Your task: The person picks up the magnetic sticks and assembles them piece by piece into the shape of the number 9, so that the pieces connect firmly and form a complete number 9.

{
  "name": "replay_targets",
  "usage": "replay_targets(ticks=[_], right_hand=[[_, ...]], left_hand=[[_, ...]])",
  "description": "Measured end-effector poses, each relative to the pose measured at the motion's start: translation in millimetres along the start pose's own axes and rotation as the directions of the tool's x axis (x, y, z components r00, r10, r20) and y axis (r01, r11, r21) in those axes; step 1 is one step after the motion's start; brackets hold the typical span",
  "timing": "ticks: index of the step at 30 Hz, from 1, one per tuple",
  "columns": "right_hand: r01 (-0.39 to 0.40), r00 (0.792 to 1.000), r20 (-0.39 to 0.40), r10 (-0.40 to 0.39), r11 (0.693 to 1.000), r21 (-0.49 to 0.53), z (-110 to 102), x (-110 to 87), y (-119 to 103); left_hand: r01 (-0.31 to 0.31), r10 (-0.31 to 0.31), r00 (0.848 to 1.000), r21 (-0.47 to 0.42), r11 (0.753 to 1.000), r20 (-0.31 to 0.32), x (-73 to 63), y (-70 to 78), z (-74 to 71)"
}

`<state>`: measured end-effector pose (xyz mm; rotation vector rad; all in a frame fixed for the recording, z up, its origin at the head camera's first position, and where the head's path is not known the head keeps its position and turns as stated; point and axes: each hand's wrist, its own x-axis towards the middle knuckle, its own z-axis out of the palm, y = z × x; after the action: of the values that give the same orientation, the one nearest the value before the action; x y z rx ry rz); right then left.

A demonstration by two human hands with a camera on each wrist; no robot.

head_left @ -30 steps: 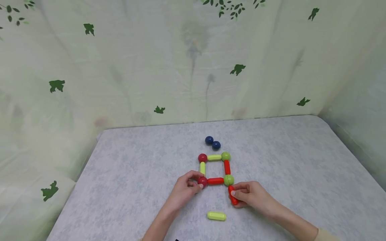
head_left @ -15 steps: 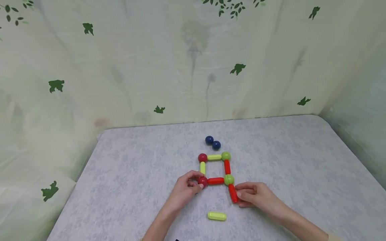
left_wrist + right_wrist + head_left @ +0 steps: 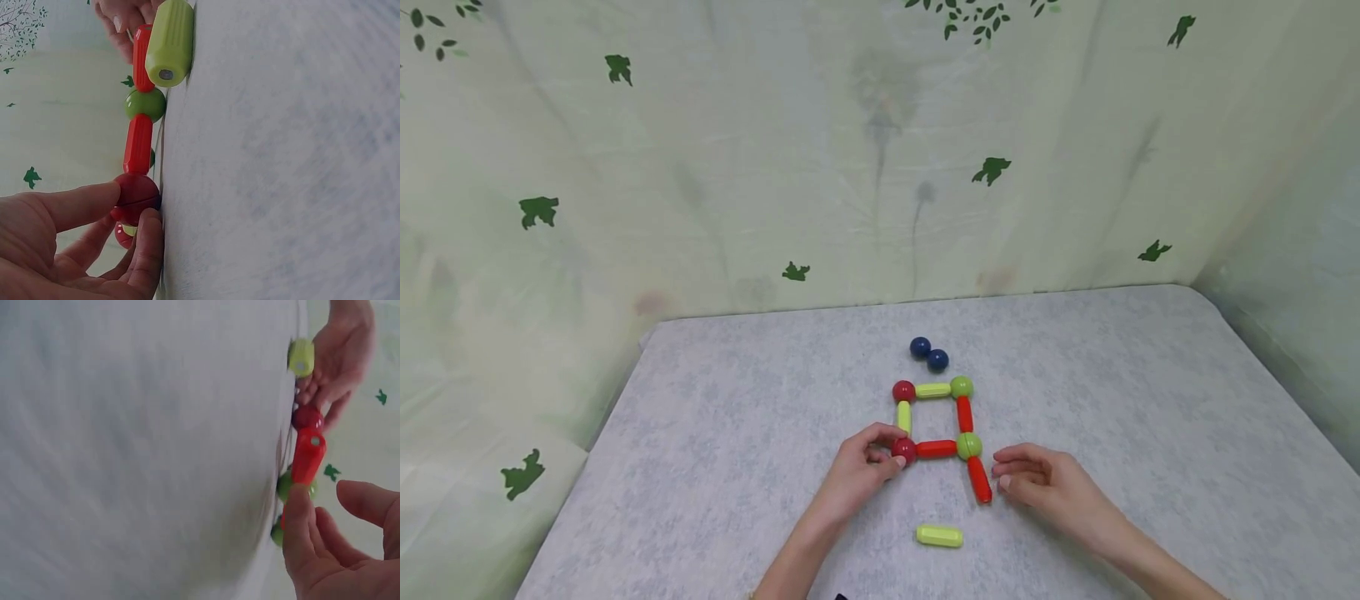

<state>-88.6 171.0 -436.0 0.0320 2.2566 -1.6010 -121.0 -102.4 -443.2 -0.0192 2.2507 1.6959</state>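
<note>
My left hand (image 3: 867, 467) pinches the dark red ball (image 3: 137, 199) at the near left corner of a square of magnetic balls and rods. Two yellow-green rods (image 3: 933, 390) and two red rods (image 3: 936, 449) make its sides. Green balls (image 3: 962, 387) sit at both right corners, and another dark red ball (image 3: 904, 392) at the far left one. From the near green ball (image 3: 969, 445) a third red rod (image 3: 980, 481) slants toward me. Just right of that rod is my right hand (image 3: 1052, 487), its fingers loosely bent and thumb apart, holding nothing.
A loose yellow-green rod (image 3: 939, 536) lies on the table in front of the square. Two dark blue balls (image 3: 928, 354) touch each other behind it. The grey table (image 3: 760, 375) ends at a pale curtain (image 3: 737, 167) with leaf prints.
My right hand has let go of the slanting red rod and drawn back to the right. That rod's near end has swung slightly right. My left hand keeps its place.
</note>
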Motion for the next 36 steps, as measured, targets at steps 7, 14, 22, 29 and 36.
replay_targets(ticks=[7, 14, 22, 29, 36], right_hand=[[0.250, 0.961, -0.031, -0.273, 0.917, -0.312, -11.8, 32.7, -20.7], [0.357, 0.927, 0.012, -0.375, 0.871, -0.337, -18.9, 80.6, -33.8], [0.295, 0.948, -0.014, -0.317, 0.895, -0.335, -11.1, 125.3, -46.8], [0.221, 0.971, -0.010, -0.240, 0.912, -0.347, -3.7, 151.6, -52.3], [0.206, 0.976, 0.012, -0.217, 0.910, -0.359, 0.8, 165.0, -51.1]], left_hand=[[-0.005, 0.005, 1.000, -0.004, 1.000, -0.001, 0.4, -0.7, -2.0], [0.002, -0.002, 1.000, -0.008, 1.000, 0.002, 1.3, -2.0, -3.2], [-0.011, 0.011, 1.000, -0.017, 1.000, 0.010, 1.0, -2.4, -2.7], [-0.023, 0.023, 1.000, -0.021, 1.000, 0.013, 0.9, -2.6, -2.9], [-0.017, 0.017, 1.000, -0.020, 1.000, 0.011, 0.7, -3.3, -2.9]])
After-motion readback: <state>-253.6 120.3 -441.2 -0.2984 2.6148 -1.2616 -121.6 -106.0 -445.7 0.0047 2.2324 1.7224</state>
